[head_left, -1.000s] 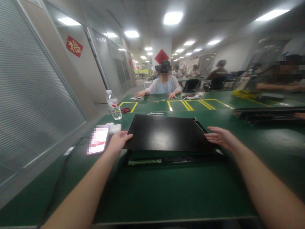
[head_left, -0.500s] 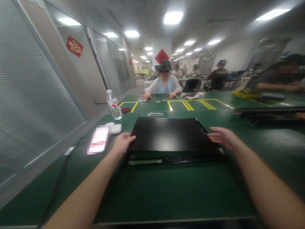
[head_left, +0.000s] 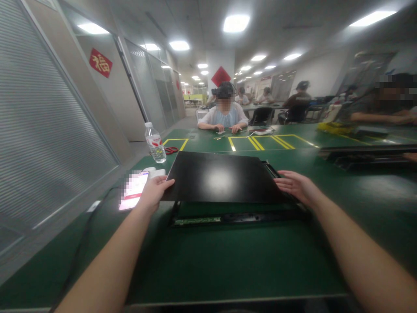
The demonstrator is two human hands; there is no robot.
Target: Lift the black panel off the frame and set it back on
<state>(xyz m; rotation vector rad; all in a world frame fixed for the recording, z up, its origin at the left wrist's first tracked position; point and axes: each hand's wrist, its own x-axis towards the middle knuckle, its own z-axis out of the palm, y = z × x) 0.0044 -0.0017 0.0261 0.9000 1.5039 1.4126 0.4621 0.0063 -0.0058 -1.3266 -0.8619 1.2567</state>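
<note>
A flat black panel (head_left: 221,178) is raised a little above a black chassis frame (head_left: 234,217) that lies on the green table (head_left: 228,261). My left hand (head_left: 155,191) grips the panel's left edge, thumb on top. My right hand (head_left: 296,186) holds the right edge with the fingers stretched along it. A green circuit strip (head_left: 197,221) shows in the frame's near rail, below the panel.
A lit phone (head_left: 133,195) and a small white object (head_left: 155,172) lie left of the panel; a water bottle (head_left: 155,143) and red scissors (head_left: 171,150) stand behind. A black cable (head_left: 81,248) runs along the left. Another black unit (head_left: 368,155) sits at right. People sit at tables beyond.
Both hands have lifted the panel higher and shifted it slightly left off the frame; half a second ago it sat lower and further back. The person opposite drew both hands in.
</note>
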